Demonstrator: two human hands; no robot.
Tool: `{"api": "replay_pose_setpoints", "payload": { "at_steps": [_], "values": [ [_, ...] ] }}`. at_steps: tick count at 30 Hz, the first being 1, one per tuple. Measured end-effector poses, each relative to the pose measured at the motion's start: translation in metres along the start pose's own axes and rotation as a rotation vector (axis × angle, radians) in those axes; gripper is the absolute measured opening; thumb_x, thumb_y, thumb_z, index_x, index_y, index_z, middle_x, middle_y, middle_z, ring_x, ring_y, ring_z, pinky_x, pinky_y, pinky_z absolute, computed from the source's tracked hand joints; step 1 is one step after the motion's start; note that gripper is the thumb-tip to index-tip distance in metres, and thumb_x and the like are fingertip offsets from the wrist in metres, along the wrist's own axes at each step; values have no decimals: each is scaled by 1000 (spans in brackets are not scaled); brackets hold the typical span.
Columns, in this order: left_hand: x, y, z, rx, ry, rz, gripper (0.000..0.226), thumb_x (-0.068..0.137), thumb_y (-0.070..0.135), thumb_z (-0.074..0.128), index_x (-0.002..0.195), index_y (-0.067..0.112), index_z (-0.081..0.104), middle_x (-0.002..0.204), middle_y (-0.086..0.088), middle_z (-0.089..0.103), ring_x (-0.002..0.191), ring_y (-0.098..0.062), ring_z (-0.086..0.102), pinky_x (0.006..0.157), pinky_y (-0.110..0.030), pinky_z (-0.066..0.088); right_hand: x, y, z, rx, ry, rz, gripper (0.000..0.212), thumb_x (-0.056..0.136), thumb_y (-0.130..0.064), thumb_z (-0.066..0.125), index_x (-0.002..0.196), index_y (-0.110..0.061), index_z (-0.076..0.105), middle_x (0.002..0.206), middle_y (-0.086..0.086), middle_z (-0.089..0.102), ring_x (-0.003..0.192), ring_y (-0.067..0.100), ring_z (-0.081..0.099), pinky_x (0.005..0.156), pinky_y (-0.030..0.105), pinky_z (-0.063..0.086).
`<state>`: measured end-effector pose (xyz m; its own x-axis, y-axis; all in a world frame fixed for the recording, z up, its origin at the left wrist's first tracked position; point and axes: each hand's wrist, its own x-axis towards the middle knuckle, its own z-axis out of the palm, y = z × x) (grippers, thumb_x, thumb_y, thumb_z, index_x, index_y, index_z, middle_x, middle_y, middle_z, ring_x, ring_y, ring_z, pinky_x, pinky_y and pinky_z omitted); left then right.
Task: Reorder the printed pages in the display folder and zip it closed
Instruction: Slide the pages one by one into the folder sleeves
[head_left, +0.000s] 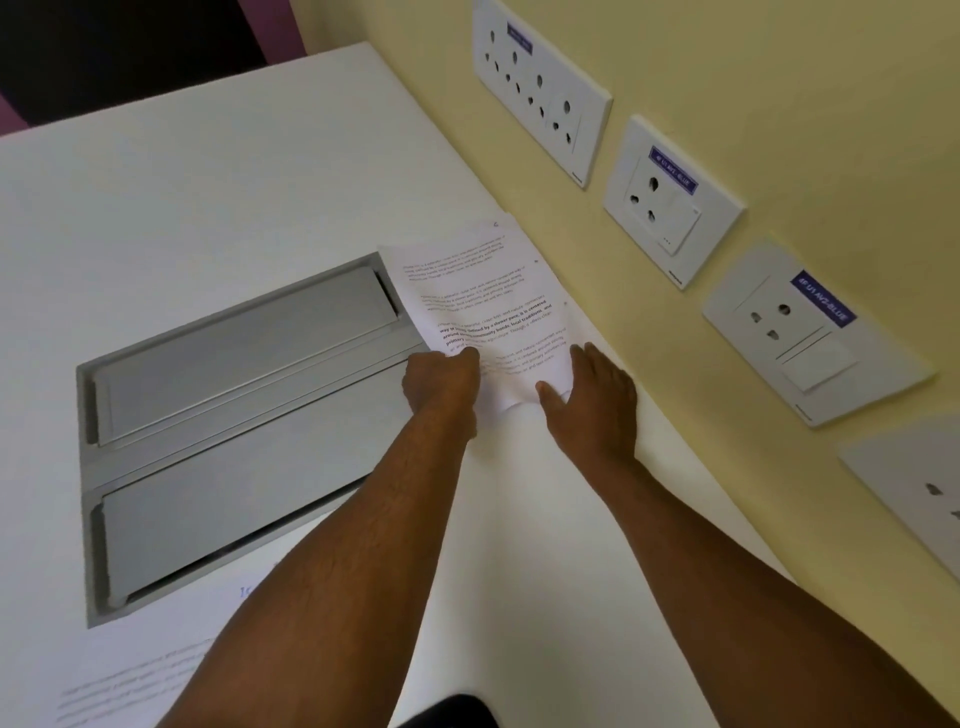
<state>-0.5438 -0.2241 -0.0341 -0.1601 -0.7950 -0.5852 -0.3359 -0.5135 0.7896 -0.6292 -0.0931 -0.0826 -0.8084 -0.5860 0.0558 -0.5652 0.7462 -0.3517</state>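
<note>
Both hands reach forward over a white counter (218, 208) to a small stack of printed pages (483, 296) lying near the counter's far right edge, beside a pale yellow wall. Left hand (441, 382) has its fingers curled, gripping the stack's near left edge. Right hand (592, 395) lies with fingers fairly straight on the stack's near right corner, thumb tucked against the paper's lower edge (the sheet bends a little there). Black paragraphs, some bold, cover the top page. Its left edge overlaps a grey metal hatch (244, 415) with two flaps, set into the counter. Another printed sheet (130, 675) lies at the near left, partly under the left forearm. Three white socket plates (672, 200) with blue labels line the wall.
</note>
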Motion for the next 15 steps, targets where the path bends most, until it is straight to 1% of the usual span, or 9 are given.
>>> {"api": "replay_pose_setpoints", "payload": {
  "at_steps": [1,2,4,6,8,10,12,15],
  "values": [
    [-2,2,1,-23,-2,-3,36,81,23,76,108,11,56,95,-1,64,78,-18,65,50,-23,48,-3,-1,0,5,0,7,69,90,-47,59,144,-10,39,150,13,40,139,27,36,115,43,26],
    [-5,4,1,-53,-12,-22,44,79,26,78,113,12,54,99,-3,65,82,-20,66,51,-24,51,-7,-1,-1,11,1,14,70,89,-47,60,144,-10,39,150,12,41,138,27,37,115,43,27],
    [-11,7,-2,-87,-50,-83,50,76,30,81,115,15,54,105,-6,65,91,-27,67,63,-33,57,-13,-1,-3,10,-4,23,71,88,-49,61,144,-10,40,148,11,43,136,27,40,115,44,28],
    [-14,8,-9,-80,-90,-104,43,79,28,79,113,15,56,106,-6,64,95,-30,64,72,-45,56,-20,-2,-7,6,-15,30,71,88,-50,59,144,-11,39,148,9,44,136,25,40,115,43,26],
    [-17,7,-20,-62,-120,-81,30,82,24,75,107,16,59,105,-7,66,93,-30,63,78,-52,56,-29,-4,-14,25,-26,45,69,90,-51,57,144,-12,39,147,7,45,136,23,40,116,41,24],
    [-21,4,-34,-43,-159,-34,26,85,18,72,108,14,64,107,-9,68,94,-29,65,84,-51,56,-39,-5,-21,77,-39,72,64,91,-50,56,143,-14,42,145,5,47,135,22,41,114,37,26],
    [-28,1,-50,-46,-209,-3,28,88,6,66,114,15,64,110,-6,69,96,-26,67,86,-45,57,-52,-8,-31,165,-63,105,57,92,-48,57,138,-14,49,141,3,51,132,21,42,108,34,33],
    [-48,-6,-83,-146,-296,-45,40,89,-6,59,122,16,57,111,-4,70,94,-23,69,74,-37,60,-75,-14,-50,298,-104,190,49,91,-45,60,127,-12,58,133,4,56,127,22,46,100,31,39]
  ]
}}
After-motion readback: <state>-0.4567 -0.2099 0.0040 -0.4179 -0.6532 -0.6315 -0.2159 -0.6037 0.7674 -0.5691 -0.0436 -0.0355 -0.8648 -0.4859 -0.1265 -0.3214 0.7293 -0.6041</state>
